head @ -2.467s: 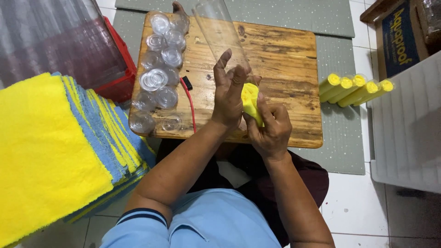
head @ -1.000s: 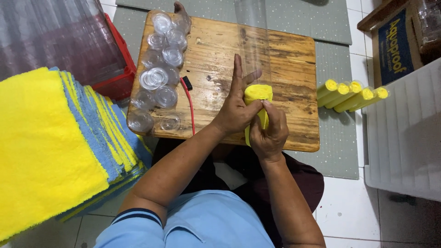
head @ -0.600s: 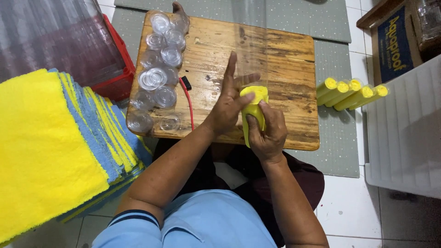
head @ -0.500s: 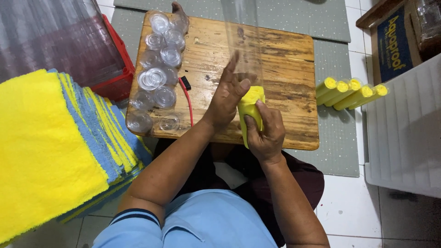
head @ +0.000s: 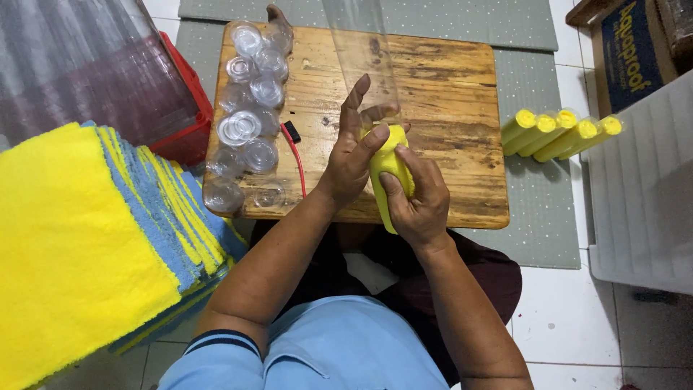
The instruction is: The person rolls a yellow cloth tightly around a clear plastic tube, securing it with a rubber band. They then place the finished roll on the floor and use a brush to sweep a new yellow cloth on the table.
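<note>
Both hands work over the near edge of the wooden tabletop (head: 447, 108), whose middle and right lie bare. The right hand (head: 419, 198) wraps its grip around a rolled yellow cloth (head: 386, 162); the left hand (head: 354, 152) presses it, fingers spread. A clear tube (head: 364, 43) rises from the roll. Clear caps (head: 249, 123) crowd the left edge.

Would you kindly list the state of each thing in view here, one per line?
rolled yellow cloth: rolled tight, gripped, upper end entering the tube
clear plastic tube: empty above the roll, angled over the board
left hand: fingers spread, palm against the roll
right hand: closed around the roll
clear round caps: loose, clustered on the board's left
packed yellow tubes: filled, lying side by side
folded cloths: stacked flat
</note>
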